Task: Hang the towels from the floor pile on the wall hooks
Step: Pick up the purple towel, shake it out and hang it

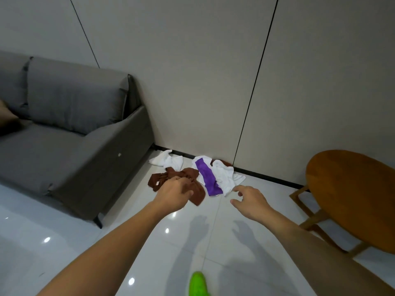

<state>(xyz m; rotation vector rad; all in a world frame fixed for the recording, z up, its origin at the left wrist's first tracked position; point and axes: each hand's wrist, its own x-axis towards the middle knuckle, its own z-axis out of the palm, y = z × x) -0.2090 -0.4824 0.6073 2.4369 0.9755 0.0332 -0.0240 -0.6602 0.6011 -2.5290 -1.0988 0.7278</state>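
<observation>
A pile of towels lies on the white floor against the wall. It holds a crumpled brown towel (162, 178), a white towel (168, 161) behind it, a purple towel (208, 178) and another white towel (224, 176) at the right. My left hand (175, 192) reaches out in front of the brown towel with its fingers loosely bent, hiding part of the cloth. My right hand (250, 199) is spread open just right of the purple and white towels. Both hands cast shadows on the tiles nearer to me, so they hover above the floor. No wall hooks are in view.
A grey sofa (70, 133) stands at the left, its corner close to the pile. A round wooden table (352, 193) stands at the right. Grey wall panels (203, 82) rise behind the pile. My green shoe (197, 284) shows at the bottom edge.
</observation>
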